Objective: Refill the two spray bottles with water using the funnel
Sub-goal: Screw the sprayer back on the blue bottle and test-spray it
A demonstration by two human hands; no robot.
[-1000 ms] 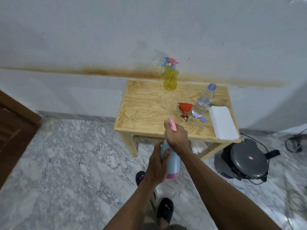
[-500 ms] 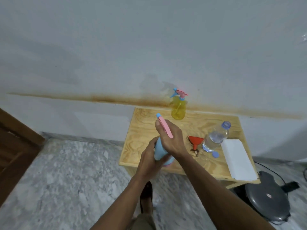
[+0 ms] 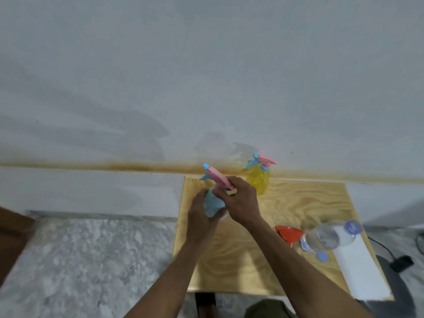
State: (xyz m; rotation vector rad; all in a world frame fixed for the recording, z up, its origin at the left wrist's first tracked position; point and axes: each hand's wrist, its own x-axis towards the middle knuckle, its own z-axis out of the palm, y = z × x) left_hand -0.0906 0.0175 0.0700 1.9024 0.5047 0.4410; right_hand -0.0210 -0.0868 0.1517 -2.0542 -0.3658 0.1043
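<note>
From the head view, a pale blue plastic spray bottle (image 3: pixel 213 203) with a pink trigger head and blue nozzle is held up over the far left part of a light plywood bench (image 3: pixel 298 203) that stands against a white wall (image 3: pixel 206 76) marked by a rusty brown streak. The left hand (image 3: pixel 199 220) wraps its curled fingers round the blue body from the left and below, while the right hand (image 3: pixel 241 201) grips the bottle's neck just under the pink trigger head, its fingers curled over the collar; the bottle leans with its nozzle pointing up and to the left. Just behind the right hand, at the back edge of the bench, stands a translucent yellow plastic spray bottle (image 3: pixel 258 181) with the same pink and blue trigger head, upright. Toward the right side of the bench an orange-red plastic funnel (image 3: pixel 289 232) rests touching a clear plastic water bottle (image 3: pixel 325 237), which is uncapped, with its round blue cap (image 3: pixel 322 257) lying on the wood just beside it. A flat white rectangular sheet (image 3: pixel 360 271) lies along the right edge of the bench, under the water bottle's far side. Grey marbled floor (image 3: pixel 80 260) spreads out to the left, and a dark round appliance (image 3: pixel 399 294) with a black cable sits on the floor beyond the right edge of the bench.
</note>
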